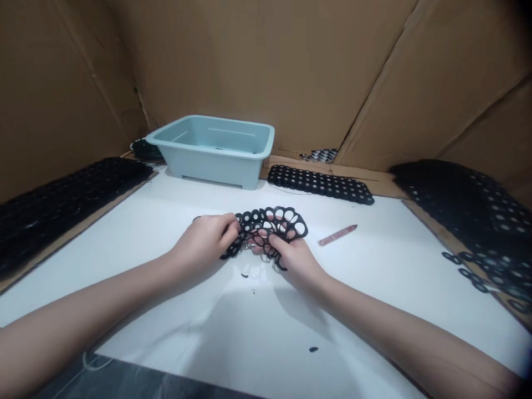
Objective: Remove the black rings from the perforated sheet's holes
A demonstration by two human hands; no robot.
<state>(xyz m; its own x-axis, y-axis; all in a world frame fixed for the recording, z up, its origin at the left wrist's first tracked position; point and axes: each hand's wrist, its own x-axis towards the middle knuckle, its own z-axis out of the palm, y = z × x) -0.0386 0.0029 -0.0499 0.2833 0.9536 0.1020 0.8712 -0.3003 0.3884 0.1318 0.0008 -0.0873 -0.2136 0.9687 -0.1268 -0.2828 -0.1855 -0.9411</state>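
Both my hands grip one black sheet full of round holes (pixel 253 217), held just over the white table. My left hand (pixel 211 233) is closed in a fist around its left part. At the right part, my right hand (pixel 293 252) pinches the sheet, thumb on top and fingers showing through the holes underneath. The holes near the right hand look stretched wider than those near the left. To the right of that hand lies a small pointed tool with a reddish handle (pixel 337 235).
A light blue basin (pixel 216 169) stands at the back. Behind the tool lies a flat black perforated sheet (pixel 320 184). Dark stacks line the left (pixel 70 194) and right (pixel 465 205) edges, with loose black rings (pixel 494 271) at right. Black scraps (pixel 313 349) dot the white tabletop (pixel 158 338).
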